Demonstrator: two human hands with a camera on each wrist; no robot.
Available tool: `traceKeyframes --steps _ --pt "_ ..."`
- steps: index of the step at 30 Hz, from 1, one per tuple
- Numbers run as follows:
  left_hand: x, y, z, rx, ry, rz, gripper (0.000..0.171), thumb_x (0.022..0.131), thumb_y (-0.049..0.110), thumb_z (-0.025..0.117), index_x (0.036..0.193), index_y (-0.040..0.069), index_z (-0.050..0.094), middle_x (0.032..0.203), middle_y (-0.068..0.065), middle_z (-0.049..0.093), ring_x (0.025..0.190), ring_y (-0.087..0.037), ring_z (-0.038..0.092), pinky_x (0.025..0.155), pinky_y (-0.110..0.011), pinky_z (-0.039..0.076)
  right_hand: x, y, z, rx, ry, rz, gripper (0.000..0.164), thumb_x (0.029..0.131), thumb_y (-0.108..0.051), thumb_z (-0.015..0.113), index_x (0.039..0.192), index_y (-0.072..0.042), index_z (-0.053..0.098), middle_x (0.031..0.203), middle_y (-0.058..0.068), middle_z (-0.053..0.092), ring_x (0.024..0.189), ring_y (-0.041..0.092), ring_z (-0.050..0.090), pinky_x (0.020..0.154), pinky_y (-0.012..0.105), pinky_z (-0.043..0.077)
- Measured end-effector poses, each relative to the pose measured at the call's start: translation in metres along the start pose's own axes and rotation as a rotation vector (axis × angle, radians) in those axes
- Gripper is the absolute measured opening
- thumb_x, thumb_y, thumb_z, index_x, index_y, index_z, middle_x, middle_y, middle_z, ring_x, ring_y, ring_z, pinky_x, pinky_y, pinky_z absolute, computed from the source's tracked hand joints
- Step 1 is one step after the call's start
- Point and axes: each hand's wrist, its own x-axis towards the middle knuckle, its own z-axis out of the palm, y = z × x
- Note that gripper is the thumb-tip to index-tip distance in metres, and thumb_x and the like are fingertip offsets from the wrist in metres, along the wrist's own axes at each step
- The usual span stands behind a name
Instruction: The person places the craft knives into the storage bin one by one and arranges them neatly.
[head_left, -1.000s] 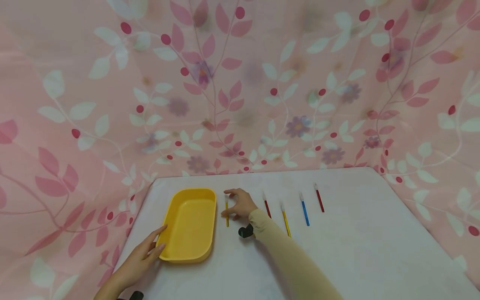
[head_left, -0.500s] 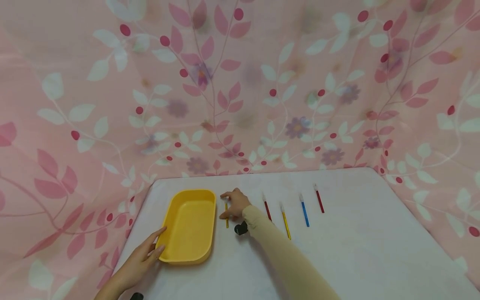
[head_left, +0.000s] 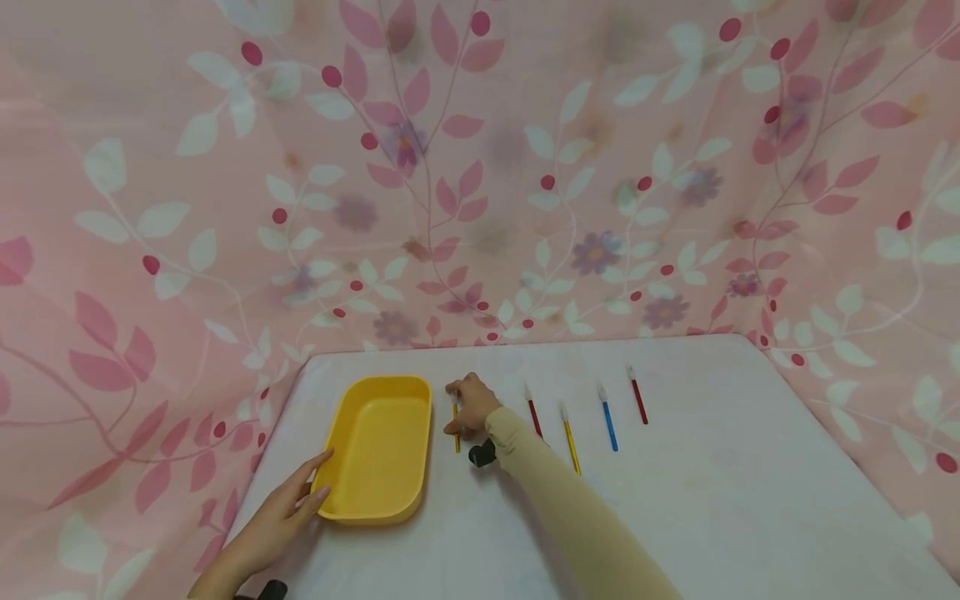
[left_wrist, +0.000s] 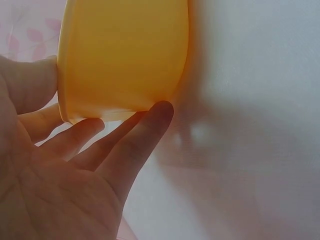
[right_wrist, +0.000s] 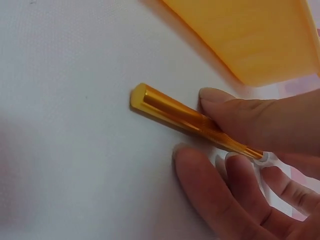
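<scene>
My left hand [head_left: 281, 508] holds the yellow plastic tray [head_left: 426, 467] at its near left corner. In the left wrist view the thumb lies at the tray's rim [left_wrist: 62, 60] and the fingers spread along its outer wall. My right hand [head_left: 474, 406] pinches a yellow craft knife [head_left: 457, 437] just right of the tray. The right wrist view shows the thumb on one side of the knife's knurled metallic handle [right_wrist: 172, 111] and fingertips close along the other. Its clear cap end is mostly hidden by the fingers. The knife lies low at the table.
Further right on the white table [head_left: 720, 500] lie a red craft knife [head_left: 535, 418], another yellow one [head_left: 572, 446], a blue one [head_left: 610, 425] and another red one [head_left: 640, 402], all with clear caps. A floral pink curtain [head_left: 487, 208] surrounds the table.
My right hand has shifted slightly left, and its thumb and fingers have drawn closer around the yellow craft knife. The left hand and tray stay put.
</scene>
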Motion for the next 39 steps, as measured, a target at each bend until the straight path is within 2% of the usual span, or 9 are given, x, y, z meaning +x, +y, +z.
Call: traceKeyframes --steps 2,9,13,18,22,25,27,34,39 --pt "0.0 0.0 0.0 0.007 0.001 -0.003 0.066 0.114 0.034 0.062 0.168 0.005 0.037 0.17 -0.032 0.034 0.137 -0.058 0.055 0.106 -0.062 0.056 0.002 0.004 0.002 -0.007 0.014 -0.014 0.08 0.076 -0.014 0.103 0.148 -0.008 0.066 0.13 0.014 0.052 0.095 0.025 0.06 0.069 0.026 0.062" --pt "-0.001 -0.001 0.0 0.006 0.006 0.004 0.065 0.113 0.033 0.063 0.167 0.006 0.038 0.171 -0.031 0.035 0.139 -0.06 0.053 0.109 -0.066 0.052 -0.006 0.0 0.003 0.069 0.044 -0.003 0.085 0.077 -0.007 0.101 0.152 -0.006 0.062 0.141 0.019 0.05 0.095 0.028 0.064 0.061 0.028 0.063" --pt "0.001 -0.002 -0.001 0.009 0.006 0.008 0.066 0.113 0.034 0.063 0.168 0.007 0.038 0.171 -0.031 0.034 0.139 -0.061 0.052 0.108 -0.067 0.053 -0.011 -0.004 -0.001 0.061 0.055 -0.012 0.086 0.077 -0.008 0.101 0.153 -0.005 0.061 0.14 0.017 0.052 0.104 0.029 0.061 0.068 0.027 0.063" --pt "0.001 -0.003 0.0 0.018 0.011 0.012 0.065 0.114 0.035 0.062 0.168 0.008 0.038 0.171 -0.031 0.034 0.139 -0.062 0.051 0.108 -0.068 0.051 -0.013 -0.005 -0.002 0.102 0.056 -0.016 0.085 0.078 -0.006 0.101 0.153 -0.005 0.062 0.139 0.016 0.053 0.112 0.028 0.058 0.071 0.026 0.064" --pt "-0.001 -0.002 0.001 0.003 0.011 -0.009 0.065 0.114 0.038 0.061 0.168 0.009 0.038 0.172 -0.029 0.034 0.141 -0.061 0.05 0.11 -0.066 0.05 -0.021 -0.007 -0.005 0.262 0.026 -0.005 0.081 0.081 -0.001 0.097 0.153 -0.002 0.06 0.138 0.018 0.053 0.097 0.026 0.067 0.069 0.03 0.066" --pt "-0.001 -0.001 0.001 -0.006 0.008 -0.006 0.065 0.114 0.038 0.06 0.168 0.009 0.038 0.171 -0.03 0.034 0.14 -0.061 0.052 0.11 -0.065 0.052 -0.029 -0.011 -0.012 0.407 0.009 -0.018 0.08 0.083 0.006 0.093 0.154 0.0 0.058 0.138 0.021 0.051 0.077 0.031 0.074 0.067 0.036 0.068" --pt "-0.002 0.0 0.002 -0.011 0.009 0.006 0.065 0.114 0.038 0.06 0.167 0.007 0.038 0.171 -0.031 0.035 0.138 -0.061 0.053 0.108 -0.064 0.054 -0.035 -0.015 -0.018 0.46 0.013 -0.044 0.08 0.084 0.008 0.092 0.155 0.001 0.057 0.14 0.022 0.05 0.071 0.033 0.076 0.067 0.039 0.068" --pt "-0.003 -0.003 0.001 -0.014 0.022 0.017 0.063 0.115 0.036 0.06 0.167 0.008 0.038 0.171 -0.031 0.034 0.137 -0.061 0.055 0.106 -0.061 0.056 -0.047 -0.032 -0.035 0.615 0.013 -0.148 0.077 0.088 0.014 0.085 0.157 0.001 0.053 0.147 0.028 0.043 0.075 0.031 0.079 0.071 0.043 0.068" --pt "-0.001 -0.004 0.0 -0.009 0.015 0.017 0.064 0.115 0.038 0.06 0.167 0.009 0.039 0.17 -0.033 0.034 0.137 -0.062 0.054 0.106 -0.063 0.056 -0.049 -0.046 -0.043 0.636 0.008 -0.206 0.076 0.09 0.014 0.083 0.158 0.002 0.051 0.149 0.031 0.042 0.079 0.03 0.079 0.071 0.044 0.068"
